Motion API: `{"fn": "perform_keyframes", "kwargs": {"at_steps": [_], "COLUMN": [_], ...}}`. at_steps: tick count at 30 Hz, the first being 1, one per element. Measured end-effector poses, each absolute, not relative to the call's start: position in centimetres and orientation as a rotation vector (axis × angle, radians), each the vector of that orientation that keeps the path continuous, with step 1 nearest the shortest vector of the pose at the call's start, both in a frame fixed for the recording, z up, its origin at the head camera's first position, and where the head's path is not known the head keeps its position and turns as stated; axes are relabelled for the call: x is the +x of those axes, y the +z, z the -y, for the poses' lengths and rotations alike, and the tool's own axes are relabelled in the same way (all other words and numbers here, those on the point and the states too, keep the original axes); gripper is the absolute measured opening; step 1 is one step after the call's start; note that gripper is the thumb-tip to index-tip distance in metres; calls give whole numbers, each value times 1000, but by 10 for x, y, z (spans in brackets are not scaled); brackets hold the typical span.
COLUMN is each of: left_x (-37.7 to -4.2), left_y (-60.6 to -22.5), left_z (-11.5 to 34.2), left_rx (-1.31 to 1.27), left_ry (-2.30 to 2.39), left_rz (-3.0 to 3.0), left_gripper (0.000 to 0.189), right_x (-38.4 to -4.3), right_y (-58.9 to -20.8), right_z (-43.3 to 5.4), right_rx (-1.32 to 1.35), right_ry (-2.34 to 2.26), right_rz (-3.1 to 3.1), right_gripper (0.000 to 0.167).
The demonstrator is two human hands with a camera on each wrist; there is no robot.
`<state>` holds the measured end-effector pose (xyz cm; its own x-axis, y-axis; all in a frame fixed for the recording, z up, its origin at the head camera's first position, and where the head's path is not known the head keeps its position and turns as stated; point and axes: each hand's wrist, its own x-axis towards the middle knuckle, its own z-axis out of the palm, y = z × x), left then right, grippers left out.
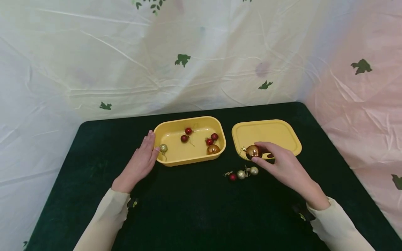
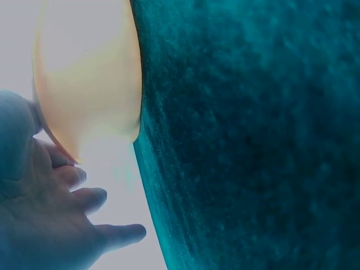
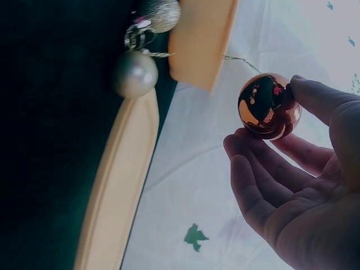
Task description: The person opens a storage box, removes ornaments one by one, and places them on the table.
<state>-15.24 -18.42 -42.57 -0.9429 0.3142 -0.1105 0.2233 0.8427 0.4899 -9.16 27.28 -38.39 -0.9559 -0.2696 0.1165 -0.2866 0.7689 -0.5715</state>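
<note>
My right hand [image 1: 281,165] pinches a shiny copper Christmas bauble [image 1: 253,152] between thumb and fingertips, over the near left part of the yellow lid [image 1: 267,130]. A gold string trails from the bauble's cap, also seen in the right wrist view. My left hand [image 1: 139,162] rests with straight fingers along the left end of the yellow box [image 1: 185,162], its thumb at the rim. Inside the box lie several small red baubles [image 1: 184,138], a gold glitter bauble [image 1: 163,148] at the left and another copper bauble [image 1: 213,149] in the near right corner.
In front of the gap between box and lid, a small red bauble [image 1: 232,177] and two pale gold baubles [image 1: 241,174] lie on the dark green tabletop [image 1: 194,209]. A whitish patterned cloth [image 1: 207,76] hangs behind the table, with pinkish cloth [image 1: 361,111] on the right.
</note>
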Motion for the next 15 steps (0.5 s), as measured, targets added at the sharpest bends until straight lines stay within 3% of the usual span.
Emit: {"fn": "perform_keyframes", "kwargs": {"at_steps": [15], "left_x": [-152], "left_y": [-424], "left_z": [182], "left_rx": [413], "left_ry": [715], "left_rz": [-2839], "left_gripper": [68], "right_x": [-82], "right_y": [-403], "right_z": [-298], "right_rx": [434], "right_ry": [878], "right_rz": [2949], "right_gripper": [44]}}
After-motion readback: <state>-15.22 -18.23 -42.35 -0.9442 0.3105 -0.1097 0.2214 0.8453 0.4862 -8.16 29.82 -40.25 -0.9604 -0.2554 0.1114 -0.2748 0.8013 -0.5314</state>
